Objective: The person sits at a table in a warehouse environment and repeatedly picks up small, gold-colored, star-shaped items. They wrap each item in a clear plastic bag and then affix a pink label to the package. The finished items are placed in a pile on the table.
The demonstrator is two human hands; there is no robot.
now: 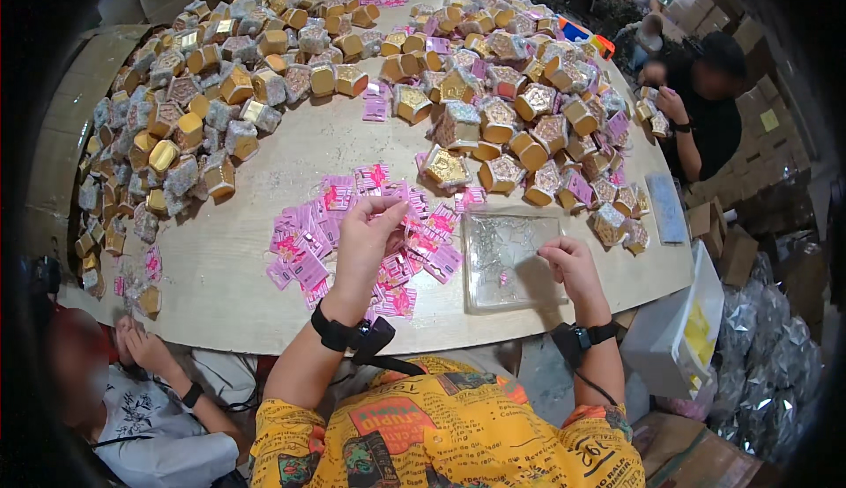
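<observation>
And here's the clear tray (471, 268), shallow, squarish, lying flat and open-topped, with fine silvery bits (504, 234) strewn across its floor (too small to make out properly) and one little pink speck (503, 278) among them. Just to the tray's left, look, pink printed cards (434, 246) sprawl in a loose heap, overlapping at every angle, some hot pink, others paler lilac.

Dark lettering and numerals on the yellow shirt (449, 439), small print on pink cards (307, 268)
</observation>
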